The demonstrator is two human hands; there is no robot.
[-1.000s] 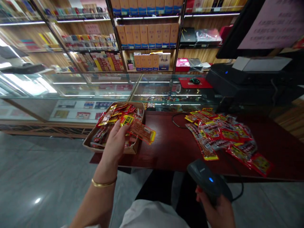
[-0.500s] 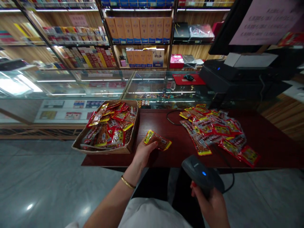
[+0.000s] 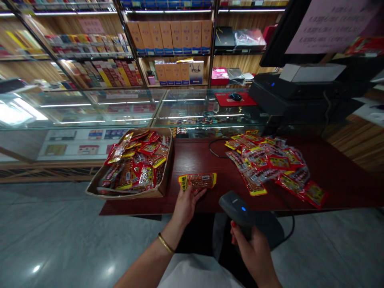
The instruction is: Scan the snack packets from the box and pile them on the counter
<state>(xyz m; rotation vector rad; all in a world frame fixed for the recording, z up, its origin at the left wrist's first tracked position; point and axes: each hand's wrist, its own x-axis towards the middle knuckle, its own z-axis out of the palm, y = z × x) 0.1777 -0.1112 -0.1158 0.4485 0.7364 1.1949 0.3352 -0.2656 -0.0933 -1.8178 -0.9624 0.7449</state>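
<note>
My left hand (image 3: 186, 204) holds a snack packet (image 3: 201, 181) by its lower left edge, above the front of the dark red table (image 3: 192, 158). The packet is clear with yellow and red ends and brown strips inside. In my right hand (image 3: 253, 248) is a dark barcode scanner (image 3: 235, 208) with a lit blue light, its head towards the packet. To the left stands an open cardboard box (image 3: 129, 196) full of similar packets (image 3: 144, 156). A loose heap of packets (image 3: 270, 160) lies on the table at the right.
Behind the table runs a glass display counter (image 3: 120, 106). A red mouse pad (image 3: 223, 100) with a mouse (image 3: 235, 97), a black printer-like machine (image 3: 294, 102) and a monitor (image 3: 282, 36) stand at the back. The scanner's cable (image 3: 292, 224) hangs over the table's front edge.
The packet has been turned level, its face now more towards me, and my left hand grips it from below. The scanner has moved left and slightly up, closer to the packet.
</note>
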